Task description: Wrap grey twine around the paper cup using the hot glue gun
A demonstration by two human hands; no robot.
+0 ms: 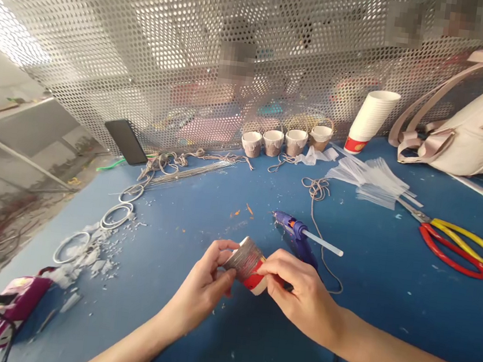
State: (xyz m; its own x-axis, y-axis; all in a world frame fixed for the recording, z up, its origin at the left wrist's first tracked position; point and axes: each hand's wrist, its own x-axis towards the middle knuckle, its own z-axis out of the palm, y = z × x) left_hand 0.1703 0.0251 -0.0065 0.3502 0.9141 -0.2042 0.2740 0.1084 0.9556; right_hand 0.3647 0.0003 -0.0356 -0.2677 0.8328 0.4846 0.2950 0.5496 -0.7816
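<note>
Low in the middle of the head view, both my hands hold a small paper cup [250, 263] lying on its side above the blue table [386, 290]. The cup has a red and white base and thin string wrapped round its upper part. My left hand [203, 284] pinches the cup's wrapped end with its fingers closed. My right hand [298, 292] grips the red base end. A blue hot glue gun [294, 233] with a white glue stick lies on the table just behind my right hand.
Several string-wrapped cup baskets [285, 140] stand by the perforated metal screen [238, 58]. A stack of paper cups [370, 121], a pale bag [474, 132], red-and-yellow scissors [461, 246], cut paper strips [367, 181], wire rings [116, 215], a phone [126, 142] and paper scraps surround the work area.
</note>
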